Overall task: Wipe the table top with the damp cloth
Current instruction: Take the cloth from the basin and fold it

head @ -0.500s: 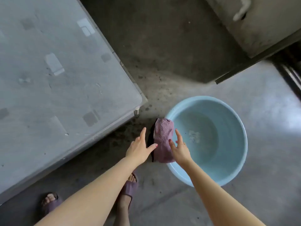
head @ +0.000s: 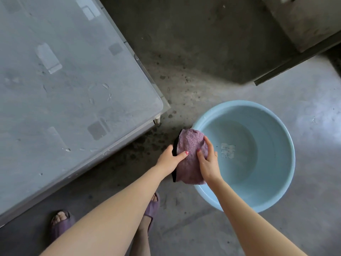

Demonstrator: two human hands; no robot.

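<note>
Bare concrete floor (head: 212,52), stained and dusty, runs under everything. Fingers (head: 181,156) of the left hand (head: 169,161) curl over the cloth's left edge, thumb on top, other fingers hidden behind the fabric. Those of the right hand (head: 208,161) wrap its right side, thumb pressed on the face. Both hands thus grasp the cloth (head: 190,156), a mauve towel with a dark backing, draped over the near-left rim of the basin (head: 284,154). Whether it is wet cannot be told. The pale blue basin stands on the floor just beside the table's corner, and any water in it is shallow and hard to see.

The table (head: 73,89), a dusty glass top, lies to the left, apart from the cloth and not yet wiped. Two feet in purple slippers (head: 153,209) show below the arms.

The step in hand looks like picking up the cloth, perhaps before wringing. Next would come lifting it off the rim, squeezing out drips over the basin, then carrying it left to the table top.
</note>
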